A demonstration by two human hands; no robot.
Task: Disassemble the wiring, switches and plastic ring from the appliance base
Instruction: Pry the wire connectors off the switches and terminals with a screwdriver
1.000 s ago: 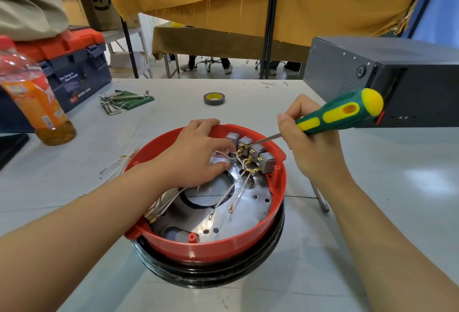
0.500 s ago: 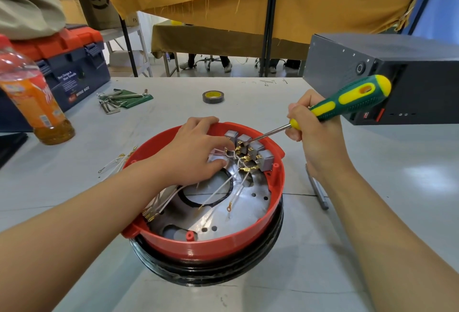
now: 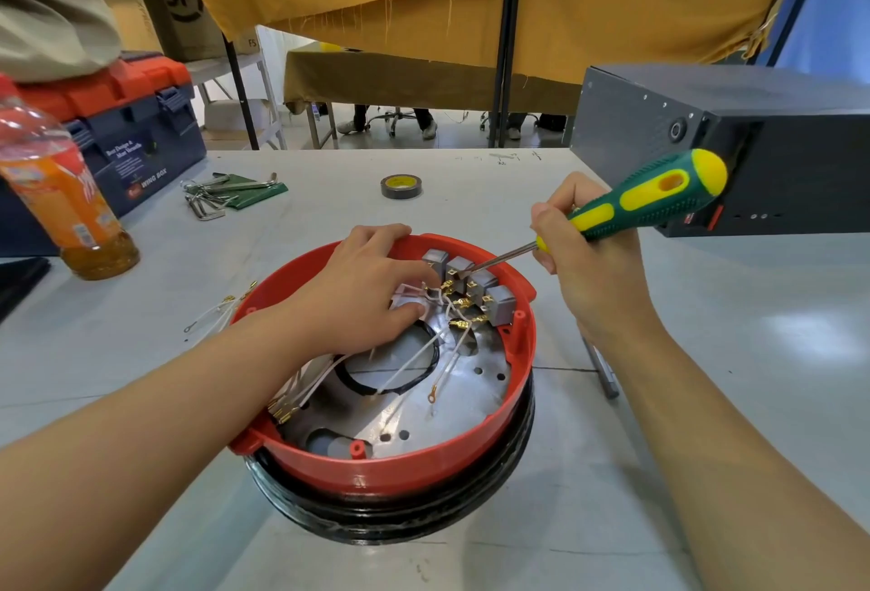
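The appliance base (image 3: 390, 510) is a black tub topped by a red plastic ring (image 3: 522, 355), with a metal plate (image 3: 471, 392) inside. A row of grey switches (image 3: 475, 284) sits against the ring's far wall, and white wires (image 3: 414, 357) with brass terminals run from them. My left hand (image 3: 362, 289) reaches inside, its fingers and thumb curled round the wires beside the switches. My right hand (image 3: 579, 270) grips a green and yellow screwdriver (image 3: 649, 199) whose tip touches the second switch.
Loose wires (image 3: 216, 312) lie on the table left of the base. An orange drink bottle (image 3: 61, 195), a toolbox (image 3: 117, 129) and hex keys (image 3: 221, 195) stand at the left, a tape roll (image 3: 401, 186) behind. A dark box (image 3: 753, 143) and a grey rod (image 3: 600, 369) are on the right.
My right hand drew back to the right and lifted the screwdriver handle, showing more shaft, while the tip stayed at the switches. My left hand stayed in place.
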